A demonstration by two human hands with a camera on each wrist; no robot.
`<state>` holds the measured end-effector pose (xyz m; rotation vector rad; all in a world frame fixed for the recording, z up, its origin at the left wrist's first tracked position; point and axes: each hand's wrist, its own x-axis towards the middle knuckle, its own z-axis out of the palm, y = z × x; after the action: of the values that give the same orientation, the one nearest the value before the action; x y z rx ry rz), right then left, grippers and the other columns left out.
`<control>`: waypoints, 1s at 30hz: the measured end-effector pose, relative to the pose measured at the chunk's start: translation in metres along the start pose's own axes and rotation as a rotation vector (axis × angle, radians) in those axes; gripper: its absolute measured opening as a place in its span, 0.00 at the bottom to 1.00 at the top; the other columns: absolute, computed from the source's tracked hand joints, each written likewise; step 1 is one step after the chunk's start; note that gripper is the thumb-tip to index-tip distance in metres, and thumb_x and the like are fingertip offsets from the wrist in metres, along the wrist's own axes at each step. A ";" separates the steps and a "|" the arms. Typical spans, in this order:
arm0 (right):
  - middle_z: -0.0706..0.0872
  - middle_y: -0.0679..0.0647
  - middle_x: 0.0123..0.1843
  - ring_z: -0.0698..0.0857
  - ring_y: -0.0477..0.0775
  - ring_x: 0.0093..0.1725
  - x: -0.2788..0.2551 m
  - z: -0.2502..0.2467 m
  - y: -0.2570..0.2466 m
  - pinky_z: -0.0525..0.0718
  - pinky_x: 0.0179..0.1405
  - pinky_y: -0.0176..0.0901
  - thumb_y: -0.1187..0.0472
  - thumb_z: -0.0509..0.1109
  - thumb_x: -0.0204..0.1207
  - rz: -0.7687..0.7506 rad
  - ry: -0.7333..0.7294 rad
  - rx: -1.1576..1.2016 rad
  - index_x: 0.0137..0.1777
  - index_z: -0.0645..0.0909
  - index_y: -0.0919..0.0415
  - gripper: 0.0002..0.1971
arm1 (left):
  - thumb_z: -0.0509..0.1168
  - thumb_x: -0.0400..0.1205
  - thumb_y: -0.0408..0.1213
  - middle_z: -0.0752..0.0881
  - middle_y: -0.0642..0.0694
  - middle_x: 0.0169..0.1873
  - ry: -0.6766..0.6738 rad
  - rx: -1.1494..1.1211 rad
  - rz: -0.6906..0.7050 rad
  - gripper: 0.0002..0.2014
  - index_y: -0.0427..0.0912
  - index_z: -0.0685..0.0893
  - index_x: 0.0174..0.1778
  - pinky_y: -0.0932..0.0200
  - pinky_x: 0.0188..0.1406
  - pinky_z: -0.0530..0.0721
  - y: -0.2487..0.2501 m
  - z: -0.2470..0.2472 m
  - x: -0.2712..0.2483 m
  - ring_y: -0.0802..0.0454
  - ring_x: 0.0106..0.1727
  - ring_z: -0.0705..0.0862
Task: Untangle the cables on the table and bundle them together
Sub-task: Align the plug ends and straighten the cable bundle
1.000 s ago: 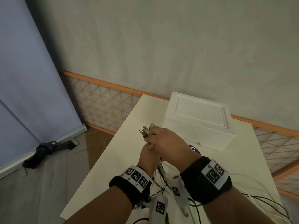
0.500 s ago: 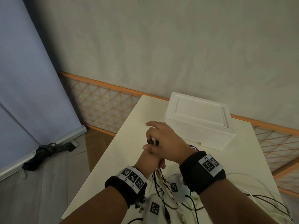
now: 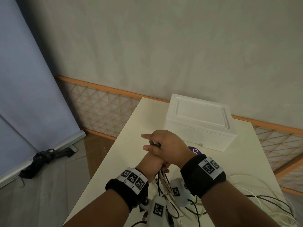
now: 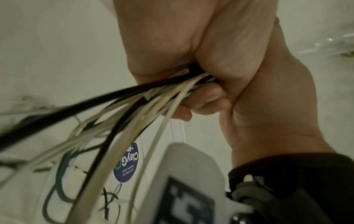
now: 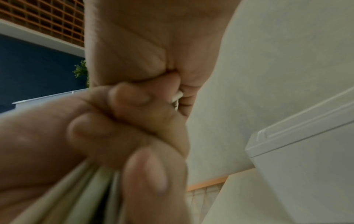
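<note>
A bundle of black and white cables (image 3: 163, 178) hangs from my two stacked fists above the cream table (image 3: 131, 145). My left hand (image 3: 150, 163) grips the bundle from below; in the left wrist view its fist (image 4: 193, 81) closes round the cables (image 4: 134, 104), which fan out downward. My right hand (image 3: 165, 145) sits on top and grips the upper cable ends, with a dark connector tip (image 3: 154, 143) showing and the index finger straight. In the right wrist view a white cable bit (image 5: 177, 97) shows in its palm. Loose cable lengths (image 3: 270, 202) trail over the table at right.
A white lidded box (image 3: 198, 123) stands behind the hands on the table's far side. A purple round sticker (image 3: 194, 150) lies between box and hands. The table's left edge (image 3: 105, 161) drops to the floor, where a dark folded umbrella (image 3: 47, 157) lies.
The connector ends that stuck out above my right hand are now mostly covered by it. Its index finger has straightened out. More cable hangs below the left fist.
</note>
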<state>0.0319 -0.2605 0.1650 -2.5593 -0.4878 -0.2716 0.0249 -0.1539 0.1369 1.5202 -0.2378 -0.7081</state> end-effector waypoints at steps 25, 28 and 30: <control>0.78 0.56 0.70 0.79 0.53 0.66 -0.021 0.011 0.003 0.83 0.60 0.50 0.67 0.68 0.64 0.531 -0.110 0.729 0.80 0.58 0.54 0.42 | 0.66 0.82 0.42 0.88 0.47 0.31 0.235 -0.465 0.009 0.09 0.40 0.85 0.47 0.57 0.38 0.84 0.022 -0.007 0.017 0.53 0.35 0.87; 0.85 0.57 0.57 0.84 0.51 0.52 -0.024 0.022 -0.002 0.84 0.55 0.48 0.68 0.63 0.74 0.464 -0.197 0.466 0.72 0.69 0.61 0.25 | 0.72 0.70 0.58 0.89 0.45 0.43 0.260 -0.247 -0.005 0.20 0.46 0.85 0.48 0.49 0.52 0.83 0.012 -0.010 0.024 0.49 0.49 0.87; 0.84 0.62 0.54 0.83 0.54 0.46 -0.028 0.023 -0.004 0.81 0.46 0.44 0.67 0.59 0.81 0.412 -0.154 0.328 0.68 0.72 0.66 0.16 | 0.71 0.74 0.56 0.88 0.45 0.44 0.283 -0.140 0.026 0.14 0.48 0.84 0.43 0.47 0.56 0.82 0.011 -0.010 0.025 0.47 0.50 0.85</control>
<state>0.0072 -0.2536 0.1390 -2.2958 -0.0428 0.1443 0.0530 -0.1610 0.1400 1.4601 0.0060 -0.4720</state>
